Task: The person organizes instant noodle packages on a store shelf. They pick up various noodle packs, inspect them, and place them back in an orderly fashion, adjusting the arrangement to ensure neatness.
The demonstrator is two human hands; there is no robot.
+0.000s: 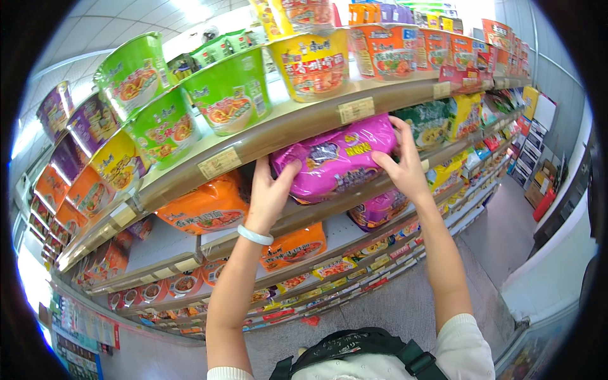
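A purple plastic multipack of instant noodles (pixel 339 156) is held between my two hands at the front of the second shelf (pixel 304 216), just under the top shelf's edge. My left hand (pixel 270 187) grips its left end, the thumb lying on the front face. A pale bangle (pixel 255 234) circles that wrist. At the other end my right hand (pixel 403 159) has its fingers over the top corner and its thumb pressed on the front. Left of the pack lies an orange noodle multipack (pixel 206 204). To its right sits a dark green noodle pack (pixel 424 122).
Green noodle tubs (pixel 230 95), a yellow tub (pixel 311 64) and orange tubs (pixel 384 51) line the top shelf (pixel 270 128). Another purple multipack (pixel 380 209) and an orange one (pixel 294 247) lie lower. Cardboard boxes (pixel 536 190) and a red cylinder (pixel 544 205) stand along the right aisle.
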